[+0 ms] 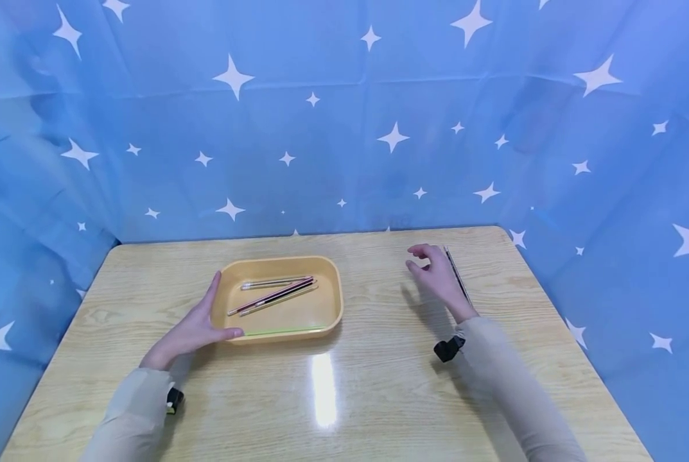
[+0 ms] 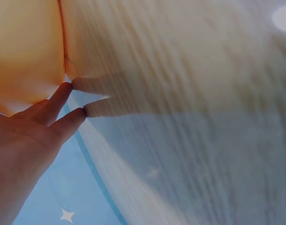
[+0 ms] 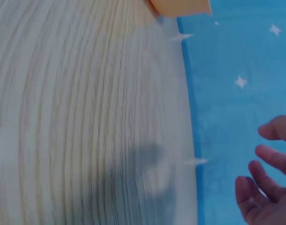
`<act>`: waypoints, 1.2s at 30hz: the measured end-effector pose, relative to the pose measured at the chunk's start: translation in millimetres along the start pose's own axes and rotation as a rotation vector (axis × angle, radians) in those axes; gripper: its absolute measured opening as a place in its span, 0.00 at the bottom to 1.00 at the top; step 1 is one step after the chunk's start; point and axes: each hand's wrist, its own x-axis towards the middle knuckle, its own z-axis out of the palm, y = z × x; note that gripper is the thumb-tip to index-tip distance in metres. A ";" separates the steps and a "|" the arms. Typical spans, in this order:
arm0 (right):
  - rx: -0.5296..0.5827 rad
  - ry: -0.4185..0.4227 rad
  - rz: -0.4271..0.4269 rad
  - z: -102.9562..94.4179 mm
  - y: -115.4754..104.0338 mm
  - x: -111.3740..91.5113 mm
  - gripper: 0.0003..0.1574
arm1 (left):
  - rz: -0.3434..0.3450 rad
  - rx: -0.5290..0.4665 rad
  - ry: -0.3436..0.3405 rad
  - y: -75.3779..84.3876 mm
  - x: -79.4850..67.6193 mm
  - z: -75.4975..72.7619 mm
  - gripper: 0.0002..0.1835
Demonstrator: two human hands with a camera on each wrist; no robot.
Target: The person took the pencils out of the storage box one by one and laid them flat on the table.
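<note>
A shallow yellow-orange tray stands left of the table's middle. My left hand rests on its near left corner, fingers straight along the outer left wall and thumb at the front rim. In the left wrist view, fingertips touch the outside of the tray. Several slim pencil-like sticks lie in the tray, with a green stick along its front side. My right hand hovers over the table's right side, fingers loosely bent with nothing between them. Thin dark sticks lie just right of it, partly hidden by the wrist.
The table has a light wood grain and a bright reflection in front of the tray. A blue cloth with white stars hangs behind and around both sides of the table.
</note>
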 end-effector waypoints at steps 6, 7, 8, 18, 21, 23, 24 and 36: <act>0.072 -0.056 -0.070 20.1 -12.1 6.3 0.20 | 0.005 0.008 -0.006 1.1 6.0 -0.6 0.69; 0.082 -0.068 -0.087 23.6 -14.0 7.5 0.21 | 0.006 0.008 -0.006 1.2 6.6 -0.5 0.69; 0.088 -0.081 -0.104 27.1 -16.0 8.6 0.21 | 0.005 0.006 -0.008 1.2 7.1 -0.3 0.69; 0.148 -0.105 -0.237 65.0 -36.4 18.8 0.21 | 0.007 -0.009 -0.005 3.3 7.1 0.7 0.69; 0.181 -0.103 -0.261 75.1 -40.7 20.9 0.21 | 0.002 -0.012 -0.001 3.2 6.3 0.0 0.70; 0.202 -0.104 -0.264 80.4 -43.3 21.8 0.21 | 0.001 -0.007 0.001 2.6 5.8 -0.3 0.70; 0.209 -0.106 -0.264 82.5 -44.5 22.1 0.21 | 0.003 -0.007 0.002 2.2 5.5 -0.4 0.70; 0.241 -0.167 -0.326 79.8 -99.8 9.3 0.16 | 0.001 0.006 0.011 -1.5 1.0 1.2 0.70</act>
